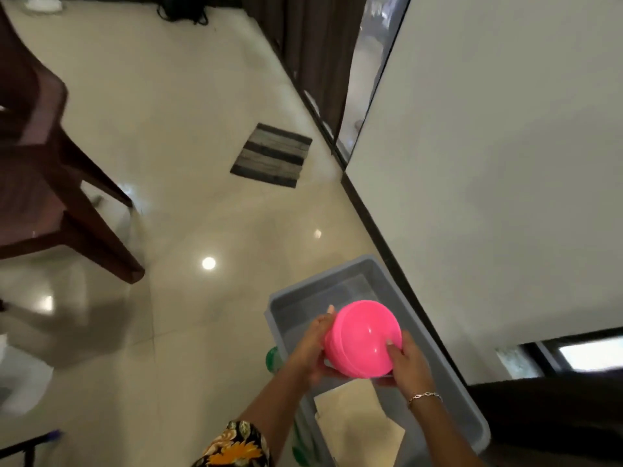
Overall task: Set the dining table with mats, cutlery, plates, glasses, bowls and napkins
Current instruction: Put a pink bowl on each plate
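Pink plastic bowls (362, 338), nested in a small stack and tipped on their side, are held between both hands above a grey plastic tub (290, 308) on the floor. My left hand (312, 345) cups the stack's base side. My right hand (406, 360) grips the rim side, thumb inside the bowl. Cream napkins (357, 419) lie folded in the near part of the tub. Something green (274, 360) shows just outside the tub's left wall, mostly hidden by my left arm.
A dark brown plastic chair (50, 183) stands at the left on the glossy tiled floor. A striped grey doormat (271, 155) lies by a doorway further off. A white wall (488, 163) with a dark skirting runs along the right of the tub.
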`<state>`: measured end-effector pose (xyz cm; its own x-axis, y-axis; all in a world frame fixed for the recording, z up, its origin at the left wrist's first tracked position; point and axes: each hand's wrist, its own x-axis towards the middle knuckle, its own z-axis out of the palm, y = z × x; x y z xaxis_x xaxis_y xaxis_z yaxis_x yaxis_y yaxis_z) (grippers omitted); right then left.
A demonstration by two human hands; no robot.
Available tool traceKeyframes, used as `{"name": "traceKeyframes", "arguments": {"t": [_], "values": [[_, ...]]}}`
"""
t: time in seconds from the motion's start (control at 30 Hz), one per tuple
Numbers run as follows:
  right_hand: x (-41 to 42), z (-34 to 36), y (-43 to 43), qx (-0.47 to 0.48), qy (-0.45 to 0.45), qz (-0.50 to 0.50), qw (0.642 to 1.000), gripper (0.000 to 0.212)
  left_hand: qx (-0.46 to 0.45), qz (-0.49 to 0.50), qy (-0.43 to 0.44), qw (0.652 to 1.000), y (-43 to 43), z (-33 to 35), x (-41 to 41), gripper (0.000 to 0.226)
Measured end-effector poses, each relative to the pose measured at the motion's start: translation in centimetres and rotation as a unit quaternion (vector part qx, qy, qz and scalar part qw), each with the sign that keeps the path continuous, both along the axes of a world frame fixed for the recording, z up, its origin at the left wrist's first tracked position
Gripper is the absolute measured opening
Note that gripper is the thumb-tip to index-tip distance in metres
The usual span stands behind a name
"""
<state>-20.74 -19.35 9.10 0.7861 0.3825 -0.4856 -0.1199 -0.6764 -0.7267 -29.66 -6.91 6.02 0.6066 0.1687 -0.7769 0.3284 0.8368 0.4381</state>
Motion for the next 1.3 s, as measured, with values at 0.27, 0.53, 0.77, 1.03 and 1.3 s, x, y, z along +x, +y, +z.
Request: {"name": "traceKeyframes", "arguments": {"t": [0.27, 0.53, 0.77, 1.03, 1.3], "values": [[-5.9, 9.5, 0.7, 0.031, -0.242, 0.203, 0.948, 0.017, 0.061, 0.088, -0.124, 0.987, -2.6, 8.9, -10.2, 0.106], [-14.1, 13.7, 5.4, 0.149, -0.178, 0.317, 0.920, 0.022, 0.133, 0.228, -0.162, 0.951, -1.0, 12.4, -21.3, 0.091], [-18.9, 16.0, 14.1, 0.242, -0.020, 0.338, 0.909, 0.014, 0.087, 0.354, -0.221, 0.905, 4.5, 11.5, -27.2, 0.100], [-22.7, 16.2, 29.1, 0.239, -0.042, 0.362, 0.900, 0.010, 0.122, 0.493, -0.203, 0.837, 17.8, 11.8, -35.2, 0.104], [-26.3, 14.0, 41.9, 0.202, -0.042, 0.414, 0.887, 0.012, 0.159, 0.589, -0.178, 0.772, 27.5, 12.6, -40.6, 0.074]]}}
